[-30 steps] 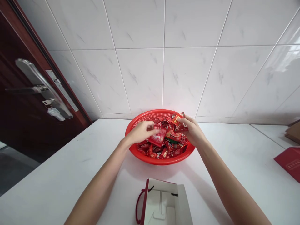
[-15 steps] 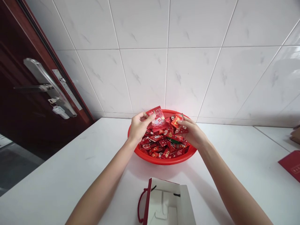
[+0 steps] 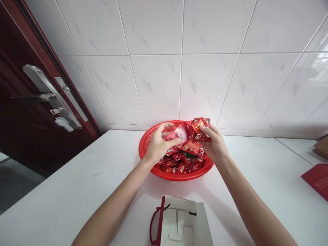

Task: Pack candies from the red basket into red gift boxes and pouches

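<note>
Over the red plastic basket (image 3: 172,176) both hands hold small wrapped packets. My left hand (image 3: 159,143) is closed around a pinkish-red packet (image 3: 179,132), which looks slightly blurred and bent. Several red candy packets (image 3: 202,129) are pinched in my right hand (image 3: 215,143), with its thumb on top of them. The two held bundles meet or nearly meet above the basket's back half. Many red wrapped candies (image 3: 179,164) lie heaped inside it, one showing a green patch. In front stands an open paper gift bag (image 3: 179,222), white inside, with a dark red cord handle (image 3: 152,223).
A white table (image 3: 107,177) runs up to the tiled wall (image 3: 153,85). At the right edge lie a dark red printed box or bag (image 3: 317,179) and a brown object (image 3: 322,147). On the left is a dark wooden door (image 3: 20,112) with keys (image 3: 63,123) hanging from its lock.
My left hand has moved right with its packet, toward the right hand. My right hand has lifted its packets slightly and shifted a little to the right.
</note>
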A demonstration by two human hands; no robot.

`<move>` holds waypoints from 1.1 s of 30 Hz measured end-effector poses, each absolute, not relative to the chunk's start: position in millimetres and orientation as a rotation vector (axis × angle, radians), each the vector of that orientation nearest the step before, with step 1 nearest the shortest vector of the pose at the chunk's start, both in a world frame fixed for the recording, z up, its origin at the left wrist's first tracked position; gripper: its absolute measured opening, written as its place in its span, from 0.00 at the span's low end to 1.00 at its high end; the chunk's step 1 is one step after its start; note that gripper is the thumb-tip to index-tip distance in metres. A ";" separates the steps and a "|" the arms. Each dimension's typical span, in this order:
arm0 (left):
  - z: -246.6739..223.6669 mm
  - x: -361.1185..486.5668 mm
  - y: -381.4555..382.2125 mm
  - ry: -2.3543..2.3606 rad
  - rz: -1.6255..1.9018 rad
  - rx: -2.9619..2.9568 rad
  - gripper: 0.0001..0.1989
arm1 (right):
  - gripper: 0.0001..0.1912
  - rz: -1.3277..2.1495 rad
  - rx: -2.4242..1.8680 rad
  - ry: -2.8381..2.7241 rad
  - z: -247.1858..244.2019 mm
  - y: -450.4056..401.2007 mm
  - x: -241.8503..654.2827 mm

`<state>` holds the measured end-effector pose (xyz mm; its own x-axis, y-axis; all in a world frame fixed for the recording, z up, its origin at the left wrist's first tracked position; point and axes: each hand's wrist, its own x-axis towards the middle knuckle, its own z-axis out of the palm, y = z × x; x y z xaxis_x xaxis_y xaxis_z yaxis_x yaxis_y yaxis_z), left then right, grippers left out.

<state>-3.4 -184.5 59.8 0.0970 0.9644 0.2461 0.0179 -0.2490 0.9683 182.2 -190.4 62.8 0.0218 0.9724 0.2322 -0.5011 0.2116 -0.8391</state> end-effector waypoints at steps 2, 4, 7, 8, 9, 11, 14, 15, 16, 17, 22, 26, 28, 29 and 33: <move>61.9 0.3 -190.0 0.953 1.123 1.551 0.26 | 0.10 1.236 -0.634 -0.997 68.1 -194.5 183.4; 63.8 4.4 -195.3 0.863 1.058 1.578 0.21 | 0.09 1.219 -0.642 -1.051 73.5 -198.8 184.8; 66.8 8.4 -201.9 0.793 1.134 1.513 0.20 | 0.10 1.170 -0.645 -1.056 81.7 -203.3 190.2; 67.9 8.9 -203.6 0.774 1.166 1.476 0.20 | 0.10 1.146 -0.650 -1.043 84.3 -204.0 193.1; 69.0 9.1 -204.9 0.760 1.191 1.438 0.19 | 0.11 1.122 -0.657 -1.030 86.7 -204.3 196.3; 70.9 9.2 -207.0 0.738 1.202 1.367 0.16 | 0.12 1.091 -0.673 -1.013 90.1 -204.1 203.0; 73.1 9.4 -209.3 0.695 1.175 1.317 0.14 | 0.12 1.093 -0.689 -1.001 91.7 -203.3 209.4; 73.8 9.5 -210.1 0.682 1.175 1.322 0.14 | 0.11 1.101 -0.689 -0.999 91.7 -203.2 210.0; 74.5 9.7 -211.1 0.674 1.179 1.336 0.14 | 0.10 1.109 -0.689 -0.999 91.6 -203.3 209.9; 75.3 9.8 -212.1 0.675 1.188 1.353 0.15 | 0.09 1.114 -0.688 -1.003 91.6 -203.4 209.4; 77.4 12.0 -216.7 0.702 1.220 1.371 0.16 | 0.08 1.120 -0.687 -1.032 92.8 -204.4 205.9; 78.9 9.8 -215.3 0.681 1.242 1.326 0.15 | 0.05 1.133 -0.671 -1.022 93.0 -204.1 207.8; 82.3 3.8 -213.3 0.684 1.303 1.320 0.14 | 0.05 1.139 -0.667 -1.012 92.9 -204.0 209.3; 84.5 -0.1 -212.3 0.684 1.370 1.325 0.13 | 0.05 1.140 -0.669 -1.010 92.8 -203.9 209.9; 89.8 -10.0 -209.7 0.656 1.630 1.378 0.13 | 0.06 1.136 -0.661 -1.019 92.0 -202.4 210.6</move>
<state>-10.0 -209.7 89.8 0.0004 0.8685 0.4957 -0.2826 -0.4753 0.8332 210.6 -202.4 92.0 0.0803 0.9460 0.3139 -0.4144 0.3181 -0.8527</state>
